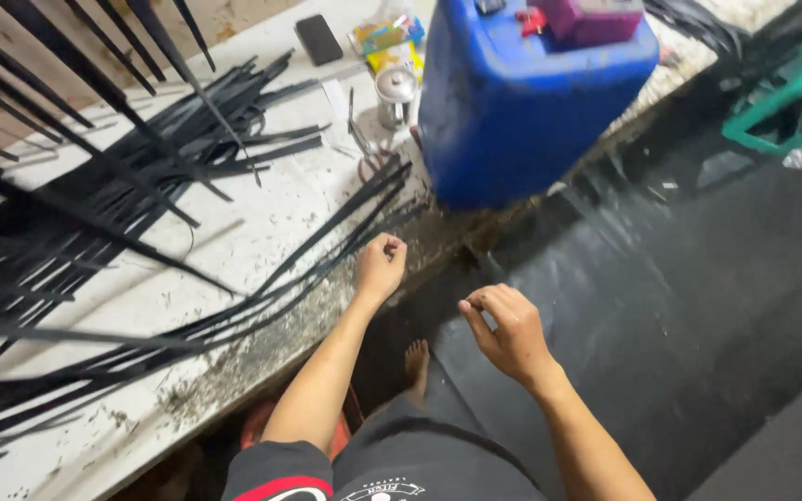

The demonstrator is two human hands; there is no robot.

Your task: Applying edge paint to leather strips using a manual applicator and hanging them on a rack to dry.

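My left hand (381, 264) rests as a fist on the edge of a white worktable (262, 218), closed around the ends of several long thin black strips (327, 237) that fan out leftward across the table. My right hand (505, 329) hovers over the dark floor, fingers curled with thumb and fingertips pinched together; whether it holds anything I cannot tell. My bare foot (417, 360) shows below, between my arms.
A big blue plastic jerrycan (522, 102) stands on the table's right end. A small metal cup (394, 96), a dark phone (318, 39) and colourful packets lie behind it. More black strips (67, 232) pile at left. A green stool (786, 93) stands on the wet dark floor (698, 278).
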